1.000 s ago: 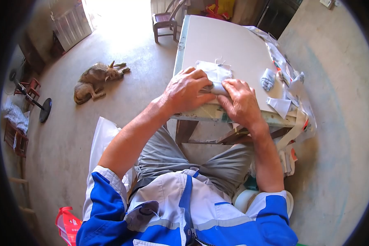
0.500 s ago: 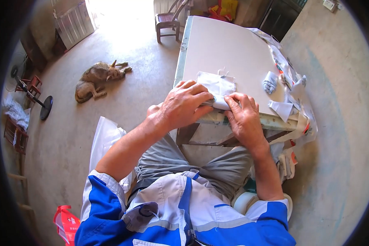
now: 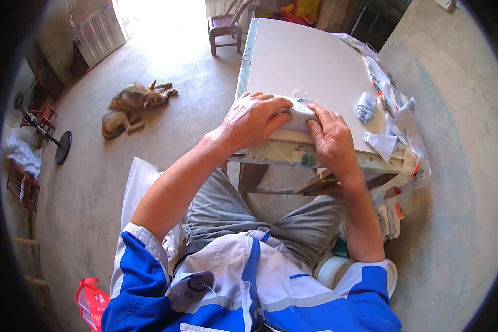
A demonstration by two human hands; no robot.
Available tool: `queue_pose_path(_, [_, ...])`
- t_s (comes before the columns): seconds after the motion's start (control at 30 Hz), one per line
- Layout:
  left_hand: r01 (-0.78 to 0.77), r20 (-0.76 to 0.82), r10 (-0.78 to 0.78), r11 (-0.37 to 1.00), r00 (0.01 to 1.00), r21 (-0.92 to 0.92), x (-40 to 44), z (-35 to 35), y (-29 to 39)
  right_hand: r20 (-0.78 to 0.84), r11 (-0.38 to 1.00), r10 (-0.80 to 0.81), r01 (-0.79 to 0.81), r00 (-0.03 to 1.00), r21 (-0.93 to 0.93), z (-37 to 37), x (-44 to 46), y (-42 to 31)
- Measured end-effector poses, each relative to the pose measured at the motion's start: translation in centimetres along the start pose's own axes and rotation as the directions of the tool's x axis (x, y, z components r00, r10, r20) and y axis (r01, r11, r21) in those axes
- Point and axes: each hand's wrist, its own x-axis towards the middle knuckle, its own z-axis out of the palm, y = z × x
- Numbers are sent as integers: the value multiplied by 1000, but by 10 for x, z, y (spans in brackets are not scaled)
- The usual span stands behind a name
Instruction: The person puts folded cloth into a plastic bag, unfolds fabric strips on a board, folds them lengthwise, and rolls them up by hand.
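Both hands grip a small roll of white cloth (image 3: 300,115) at the near edge of the white-topped table (image 3: 310,61). My left hand (image 3: 254,115) is closed on the roll's left end, and my right hand (image 3: 331,135) pinches its right end with thumb and fingers. Loose threads stick up just beyond the roll. To the right on the tabletop lies a small grey-and-white rolled bundle (image 3: 366,108), with a white cloth scrap (image 3: 381,145) nearer to me.
Cloth strips and clear plastic (image 3: 395,105) hang along the table's right edge. A dog (image 3: 131,108) lies on the floor at left. Beyond it are a wooden chair (image 3: 224,29) and a black fan stand (image 3: 63,146). A red bag (image 3: 92,301) is at lower left.
The flat part of the white cloth has been rolled up, leaving little of it visible beyond my fingers. Both hands have moved forward, farther onto the table.
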Motion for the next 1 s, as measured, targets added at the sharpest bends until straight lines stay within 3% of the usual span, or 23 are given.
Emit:
queue_pose_path(0.17, [87,-19,-86,995,996,40,3,-2,9,-60,996,77,-74,995,44,2,3,-6])
queue_pose_path(0.27, [-30,-77,43,986,996,165,3,6,-1,-50,991,-58,52,997,-125,2,4,1])
queue_pose_path(0.37, [-27,-33,31,992,999,121,0,11,-5,106,982,-17,36,994,-187,6,0,7])
queue_pose_path(0.6, [37,53,-41,996,998,81,-10,-4,8,241,988,-6,42,971,-146,-16,-6,-8])
queue_pose_path(0.83, [-56,21,54,988,998,141,-34,-5,24,240,977,-93,134,966,-163,-26,-28,-20])
queue_pose_path(1.0, [-95,18,93,988,995,121,-31,-8,23,183,983,-89,115,979,-141,-24,-24,-26])
